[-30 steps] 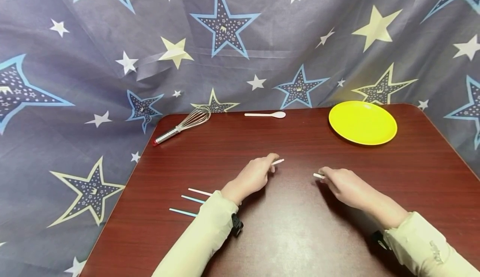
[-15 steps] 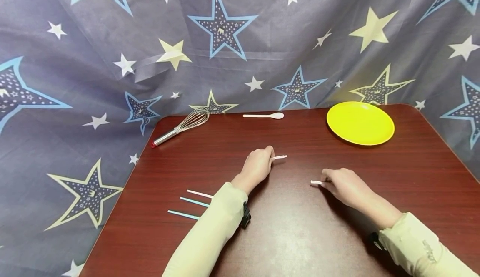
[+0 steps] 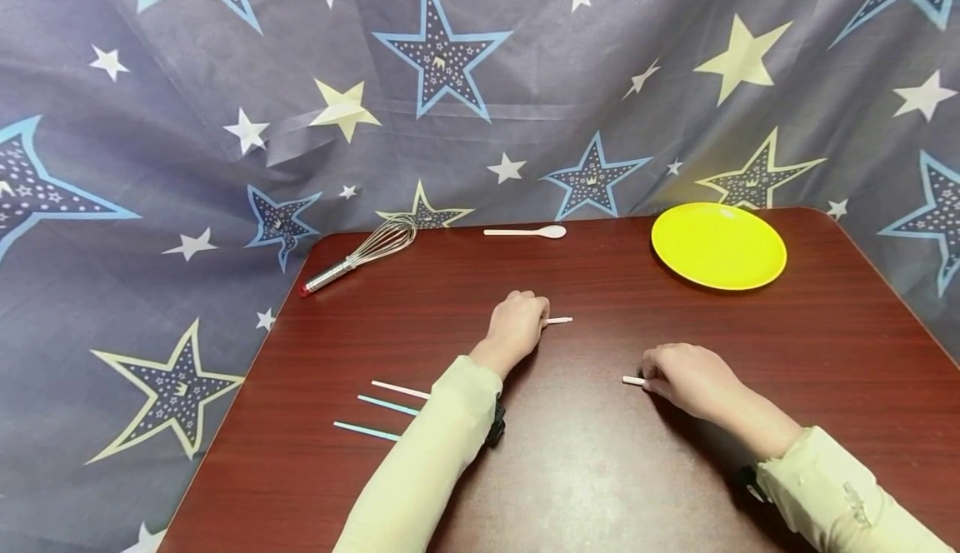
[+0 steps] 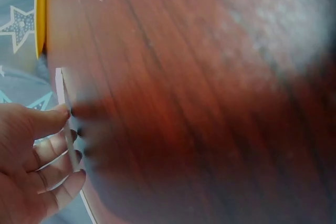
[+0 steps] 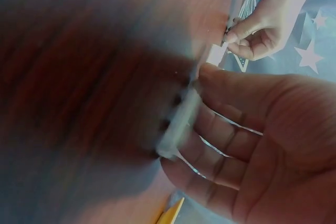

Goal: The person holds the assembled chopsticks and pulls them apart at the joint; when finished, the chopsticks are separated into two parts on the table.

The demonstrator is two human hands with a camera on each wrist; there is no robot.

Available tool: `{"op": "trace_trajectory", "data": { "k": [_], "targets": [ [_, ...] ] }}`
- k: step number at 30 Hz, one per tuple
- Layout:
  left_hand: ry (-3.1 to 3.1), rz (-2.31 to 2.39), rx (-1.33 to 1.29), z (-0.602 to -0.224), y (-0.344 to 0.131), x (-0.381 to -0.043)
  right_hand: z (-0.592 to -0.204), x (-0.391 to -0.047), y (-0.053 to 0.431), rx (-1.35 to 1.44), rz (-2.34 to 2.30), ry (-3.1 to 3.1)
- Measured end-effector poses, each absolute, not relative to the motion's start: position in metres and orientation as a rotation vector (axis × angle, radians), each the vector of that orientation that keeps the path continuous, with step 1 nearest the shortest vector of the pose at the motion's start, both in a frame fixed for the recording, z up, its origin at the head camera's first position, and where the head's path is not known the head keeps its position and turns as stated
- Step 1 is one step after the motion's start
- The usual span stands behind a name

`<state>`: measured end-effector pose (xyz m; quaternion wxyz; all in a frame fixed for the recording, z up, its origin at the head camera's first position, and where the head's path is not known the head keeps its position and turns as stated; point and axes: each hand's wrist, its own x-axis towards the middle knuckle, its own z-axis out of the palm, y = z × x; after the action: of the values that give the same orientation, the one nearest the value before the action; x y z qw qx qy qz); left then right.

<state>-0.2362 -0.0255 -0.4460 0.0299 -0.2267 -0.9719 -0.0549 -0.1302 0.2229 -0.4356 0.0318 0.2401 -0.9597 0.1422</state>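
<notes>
My left hand (image 3: 517, 326) pinches a slim white stick (image 3: 559, 320), one end pointing right across the table. In the left wrist view, the stick (image 4: 60, 85) runs between thumb and fingertips, close over the wood. To the right and nearer me, my right hand (image 3: 688, 378) pinches another short white stick (image 3: 632, 381), its end pointing left. The right wrist view shows this stick (image 5: 181, 121) thicker and blurred, lying along the fingertips with the thumb over it. A gap separates the two sticks in the head view. Fingers hide part of each.
Thin sticks, one pinkish white (image 3: 397, 388) and two blue (image 3: 365, 430), lie partly behind my left sleeve. A whisk (image 3: 363, 253), a white spoon (image 3: 528, 231) and a yellow plate (image 3: 718, 246) line the table's back edge. A star-patterned cloth (image 3: 465, 161) hangs behind.
My right hand has come slightly nearer me with its stick. My left hand has moved a little right and turned, so its stick lies more level. Both sticks stay held.
</notes>
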Motion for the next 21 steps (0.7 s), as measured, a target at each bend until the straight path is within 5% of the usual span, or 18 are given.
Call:
{"op": "trace_trajectory", "data": {
  "k": [21],
  "targets": [
    [-3.092, -0.328, -0.799, -0.413, -0.099, -0.214, -0.433, -0.131, 0.212, 0.783, 0.468, -2.801]
  ]
}}
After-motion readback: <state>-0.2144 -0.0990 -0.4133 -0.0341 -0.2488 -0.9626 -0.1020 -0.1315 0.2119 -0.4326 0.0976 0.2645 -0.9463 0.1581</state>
